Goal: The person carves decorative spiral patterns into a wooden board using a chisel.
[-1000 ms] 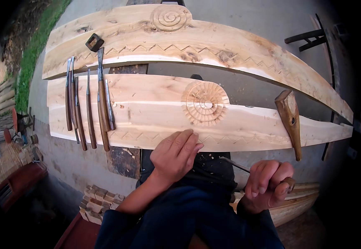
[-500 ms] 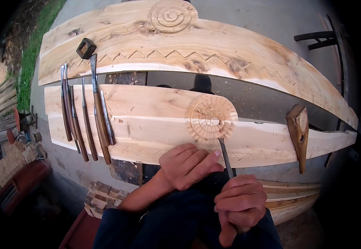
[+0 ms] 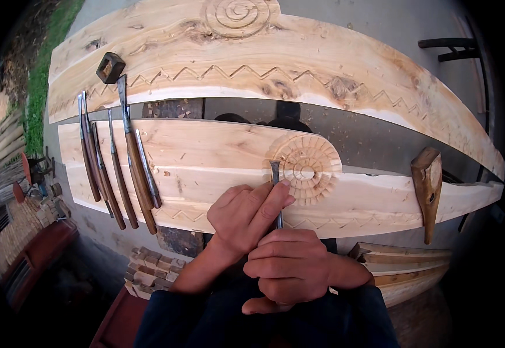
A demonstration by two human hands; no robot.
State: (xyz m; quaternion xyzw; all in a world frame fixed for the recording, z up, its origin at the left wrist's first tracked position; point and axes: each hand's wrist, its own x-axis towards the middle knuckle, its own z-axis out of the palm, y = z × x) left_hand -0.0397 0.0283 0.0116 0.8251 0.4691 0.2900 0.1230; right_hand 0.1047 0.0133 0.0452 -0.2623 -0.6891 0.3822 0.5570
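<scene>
Outdoors on grey concrete, both hands hold a chisel (image 3: 275,188): left hand (image 3: 246,217) pinching its blade, right hand (image 3: 290,267) fisted on its handle, tip on the near plank's (image 3: 206,168) carved rosette (image 3: 306,169), near its front edge. Spare chisels (image 3: 119,168) lie at the plank's left end, a wooden mallet (image 3: 427,188) at its right.

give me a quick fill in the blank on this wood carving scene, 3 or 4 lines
1. Both hands grip a ____, its blade set on the round carved rosette.
2. The left hand guides the blade; the ____ hand holds the handle nearer the body.
3. A row of spare carving tools lies on the near plank's ____ end.
4. The far plank bears a carved spiral and a ____ line.

Missing words: chisel; right; left; zigzag
</scene>
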